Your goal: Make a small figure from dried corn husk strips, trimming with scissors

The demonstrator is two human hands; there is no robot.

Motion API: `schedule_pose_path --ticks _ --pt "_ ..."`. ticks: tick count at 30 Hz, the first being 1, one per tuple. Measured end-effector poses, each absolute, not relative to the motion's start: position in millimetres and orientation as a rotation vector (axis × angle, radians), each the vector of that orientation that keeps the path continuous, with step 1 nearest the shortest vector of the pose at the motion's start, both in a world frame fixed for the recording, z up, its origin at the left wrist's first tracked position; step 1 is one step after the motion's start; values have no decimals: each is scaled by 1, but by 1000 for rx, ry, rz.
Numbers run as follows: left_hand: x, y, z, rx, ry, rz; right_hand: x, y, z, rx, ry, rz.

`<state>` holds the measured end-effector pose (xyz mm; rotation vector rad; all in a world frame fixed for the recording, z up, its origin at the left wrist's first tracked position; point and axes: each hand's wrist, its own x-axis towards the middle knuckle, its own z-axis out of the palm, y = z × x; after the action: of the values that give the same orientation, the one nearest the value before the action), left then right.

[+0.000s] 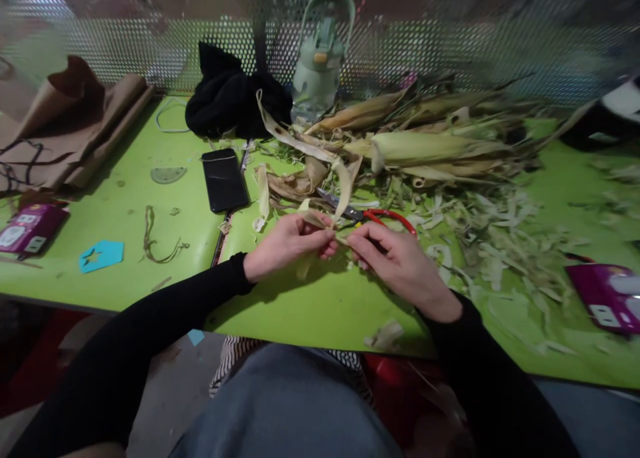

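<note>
My left hand (290, 245) and my right hand (395, 261) meet over the green table (310, 305), both pinched on a pale strip of corn husk (345, 191) that curls up between them. Red-handled scissors (385, 216) lie just behind my right hand. A pile of unhusked corn ears (425, 148) lies further back, with dry husk scraps (495, 238) scattered to the right.
A black phone (225, 179) lies to the left of the husks. Black cloth (227, 98) and a pale green bottle (320, 65) stand at the mesh wall. Brown paper bags (75, 125), a blue star tag (101, 255) and purple boxes (30, 228) (607, 298) sit at the sides.
</note>
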<state>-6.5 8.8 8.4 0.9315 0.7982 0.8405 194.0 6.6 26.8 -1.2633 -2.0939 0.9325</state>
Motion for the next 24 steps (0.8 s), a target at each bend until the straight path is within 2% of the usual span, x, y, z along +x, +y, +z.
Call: schedule_pose_path --ticks 6,12,16,18,22,24 --pt "-2 6 11 1013 777 636 191 10 22 -1219 -2051 776" --pt "3 -6 7 939 775 703 181 7 14 -1199 -1797 1034" --pt "4 -8 3 806 739 713 182 12 10 -1222 -1736 1086" --pt "4 -7 2 745 709 752 186 12 10 -1236 -1701 922" --pt "3 -3 0 662 718 928 190 2 11 -1158 -1775 212" --pt "3 -1 -1 668 731 993 187 -3 9 -1069 -1997 163"
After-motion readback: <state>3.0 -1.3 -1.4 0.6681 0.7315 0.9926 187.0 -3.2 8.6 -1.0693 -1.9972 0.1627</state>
